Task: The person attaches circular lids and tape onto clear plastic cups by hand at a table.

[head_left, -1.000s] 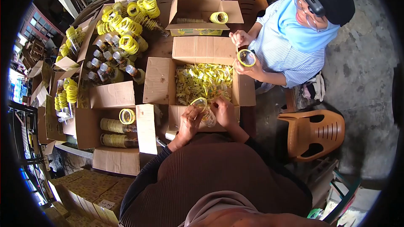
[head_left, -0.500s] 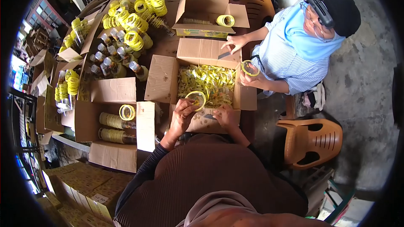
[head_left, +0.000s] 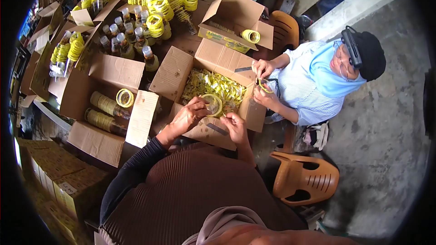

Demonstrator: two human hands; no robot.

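Observation:
My left hand (head_left: 192, 114) grips a round clear piece with a yellow rim (head_left: 213, 105) by its left side, over the near edge of an open cardboard box (head_left: 174, 73). Yellow and clear scraps (head_left: 213, 84) fill that box. Close to the rim's right side is my right hand (head_left: 235, 126), thumb and fingertips pinched on something too small to make out. A dark flat blade (head_left: 217, 129) lies on the box's near flap, just left of my right hand.
Across the box a co-worker (head_left: 313, 77) holds another yellow ring (head_left: 265, 85). Bottles (head_left: 121, 41) and yellow ring stacks (head_left: 155, 25) stand at the upper left. Another box (head_left: 81, 95) holds rings at left. An orange chair (head_left: 306, 179) stands at right.
The whole view has turned and shifted. My right hand has come up to the rim of the piece, fingertips pinched. The co-worker's two hands have come together at their ring.

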